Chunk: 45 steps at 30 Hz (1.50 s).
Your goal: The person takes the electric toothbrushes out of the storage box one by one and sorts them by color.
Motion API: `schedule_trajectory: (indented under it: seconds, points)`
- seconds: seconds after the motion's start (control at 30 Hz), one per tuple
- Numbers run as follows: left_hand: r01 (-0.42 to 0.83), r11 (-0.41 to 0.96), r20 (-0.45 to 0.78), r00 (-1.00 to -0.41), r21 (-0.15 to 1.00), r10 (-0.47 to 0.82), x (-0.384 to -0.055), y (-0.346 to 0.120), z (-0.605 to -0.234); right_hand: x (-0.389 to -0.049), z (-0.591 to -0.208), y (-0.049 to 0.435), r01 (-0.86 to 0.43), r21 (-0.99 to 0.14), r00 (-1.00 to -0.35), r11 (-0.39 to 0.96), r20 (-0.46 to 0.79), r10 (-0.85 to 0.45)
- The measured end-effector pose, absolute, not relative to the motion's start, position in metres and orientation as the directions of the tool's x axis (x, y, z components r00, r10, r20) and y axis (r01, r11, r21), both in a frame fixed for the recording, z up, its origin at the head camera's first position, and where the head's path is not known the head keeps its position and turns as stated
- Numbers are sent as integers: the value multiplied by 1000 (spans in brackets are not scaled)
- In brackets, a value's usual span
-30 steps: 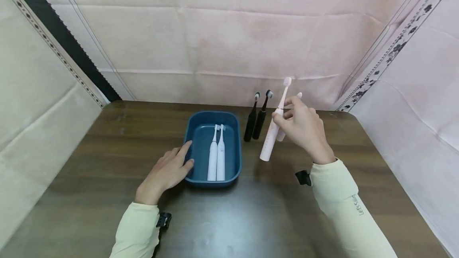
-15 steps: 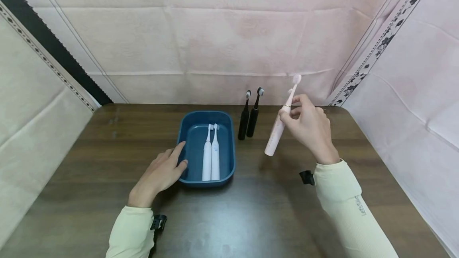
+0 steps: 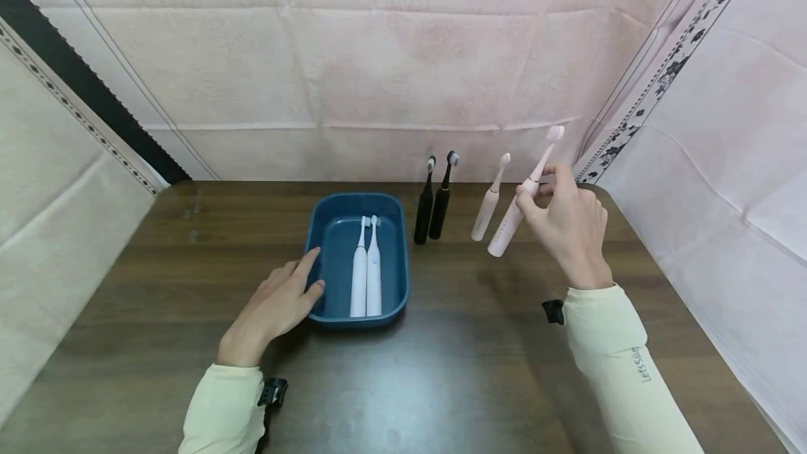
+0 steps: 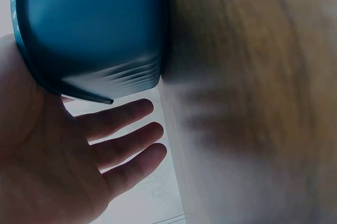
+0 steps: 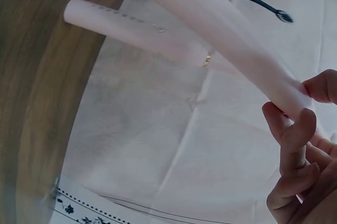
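Note:
My right hand pinches a pink electric toothbrush between thumb and fingers, its brush head up and tilted to the right. The right wrist view shows the thumb and fingertips around the upper part of its handle. Just left of it a second pink electric toothbrush stands on the table. My left hand rests at the left rim of a blue tray, fingers extended; in the left wrist view several straight fingers stand off its outer wall. Two white electric toothbrushes lie side by side in the tray.
Two black electric toothbrushes stand upright between the tray and the pink ones. Behind the brown wooden table hangs a pale cloth, with more cloth at both sides.
My right hand has moved right with the pink toothbrush, past the standing pink one, which now shows fully. The whole view has shifted slightly; my left hand stays at the tray.

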<state>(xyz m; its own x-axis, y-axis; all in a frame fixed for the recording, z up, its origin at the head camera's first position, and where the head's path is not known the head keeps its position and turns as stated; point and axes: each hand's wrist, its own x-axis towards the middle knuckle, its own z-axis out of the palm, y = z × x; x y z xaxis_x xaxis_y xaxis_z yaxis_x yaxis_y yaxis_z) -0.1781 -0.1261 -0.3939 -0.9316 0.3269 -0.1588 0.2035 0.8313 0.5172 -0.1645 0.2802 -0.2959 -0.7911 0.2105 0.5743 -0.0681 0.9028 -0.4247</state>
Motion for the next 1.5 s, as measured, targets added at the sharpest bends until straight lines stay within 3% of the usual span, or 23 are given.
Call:
schedule_trajectory:
  seconds: [0.83, 1.5]
  points:
    - [194, 835, -157, -937, 514, 314, -178, -122, -393, -202, -357, 299, -59, -365, -693, 929, 685, 225]
    - [180, 841, -168, -938, 511, 303, -180, -125, -394, -218, -377, 299, -16, -380, -729, 925, 637, 250]
